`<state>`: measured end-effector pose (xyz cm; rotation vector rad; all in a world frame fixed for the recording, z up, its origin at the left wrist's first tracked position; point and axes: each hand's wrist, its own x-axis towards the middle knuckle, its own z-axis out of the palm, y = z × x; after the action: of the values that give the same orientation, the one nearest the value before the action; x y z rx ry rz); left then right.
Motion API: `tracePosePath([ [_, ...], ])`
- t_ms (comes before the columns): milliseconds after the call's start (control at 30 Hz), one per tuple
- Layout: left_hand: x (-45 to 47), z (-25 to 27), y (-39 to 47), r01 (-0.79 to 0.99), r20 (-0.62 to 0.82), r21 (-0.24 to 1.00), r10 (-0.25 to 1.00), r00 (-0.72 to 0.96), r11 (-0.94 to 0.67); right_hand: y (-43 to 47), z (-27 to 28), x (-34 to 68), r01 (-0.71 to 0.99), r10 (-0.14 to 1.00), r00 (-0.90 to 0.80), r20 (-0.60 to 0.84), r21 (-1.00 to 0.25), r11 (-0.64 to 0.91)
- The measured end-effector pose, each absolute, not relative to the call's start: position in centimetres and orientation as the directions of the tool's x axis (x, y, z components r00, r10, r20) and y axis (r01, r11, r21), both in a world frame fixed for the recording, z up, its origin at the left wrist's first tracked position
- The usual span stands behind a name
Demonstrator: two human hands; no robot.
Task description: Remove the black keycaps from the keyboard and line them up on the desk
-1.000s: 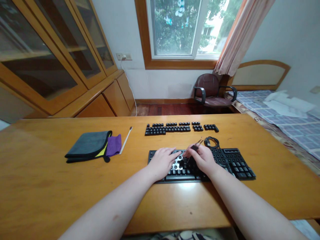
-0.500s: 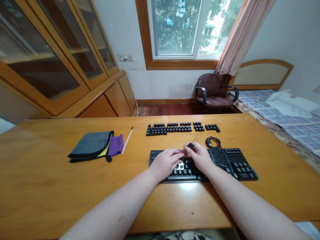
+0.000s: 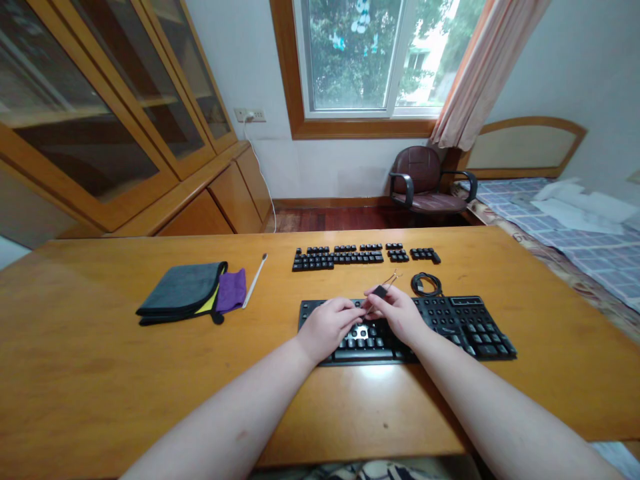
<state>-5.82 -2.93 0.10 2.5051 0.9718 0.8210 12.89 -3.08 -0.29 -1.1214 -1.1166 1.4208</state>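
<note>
A black keyboard point(image 3: 475, 327) lies in front of me, with part of its upper key area bare of caps. Over it, my right hand point(image 3: 400, 315) is closed around a keycap puller point(image 3: 381, 292), which has a black grip and thin wire loops sticking up past the fingers. My left hand point(image 3: 327, 328) is closed too, its fingertips pinched together at the puller's lower wire end. Whatever sits between those left fingertips is too small to make out. Removed black keycaps point(image 3: 345, 258) stand in rows beyond the keyboard.
A coiled black cable point(image 3: 427, 285) lies behind the keyboard. On the left are a folded grey cloth point(image 3: 180, 290), a purple cloth point(image 3: 232, 290) and a thin white brush point(image 3: 255, 280). The wooden table point(image 3: 125, 387) borders a bed point(image 3: 565, 220) on the right.
The keycap puller has turned slightly in my right fingers, and its upper wires have shifted a little. My left fingertips have moved slightly. The keyboard and the keycap rows stay in place.
</note>
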Motion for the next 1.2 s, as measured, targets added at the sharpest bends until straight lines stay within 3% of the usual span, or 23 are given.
tracePosePath([
  [233, -5.75, -0.3, -2.78, 0.487, 0.391, 0.553, 0.727, 0.564, -0.676, -3.33, -0.02, 12.78, -0.041, 0.991, -0.12, -0.065, -0.997, -0.071],
  [667, -5.64, 0.02, -2.78, 0.491, 0.402, 0.568, 0.743, 0.535, -0.661, -3.14, -0.14, 12.58, -0.231, 0.975, -0.115, -0.19, -0.949, -0.213],
  [833, -5.39, -0.05, -2.81, 0.468, 0.434, 0.617, 0.769, 0.469, -0.633, -3.2, -0.67, 12.8, -0.138, 0.994, -0.083, -0.064, -0.988, -0.075],
  [1067, -5.15, -0.3, -2.73, 0.416, 0.289, 0.793, 0.876, 0.386, -0.446, -3.33, -0.36, 13.28, 0.189, 0.98, -0.138, 0.142, -0.968, 0.167],
  [1200, -5.22, -0.19, -2.53, 0.388, 0.261, 0.823, 0.882, 0.392, -0.415, -3.3, 0.02, 13.28, 0.182, 0.963, -0.201, 0.182, -0.959, 0.219],
])
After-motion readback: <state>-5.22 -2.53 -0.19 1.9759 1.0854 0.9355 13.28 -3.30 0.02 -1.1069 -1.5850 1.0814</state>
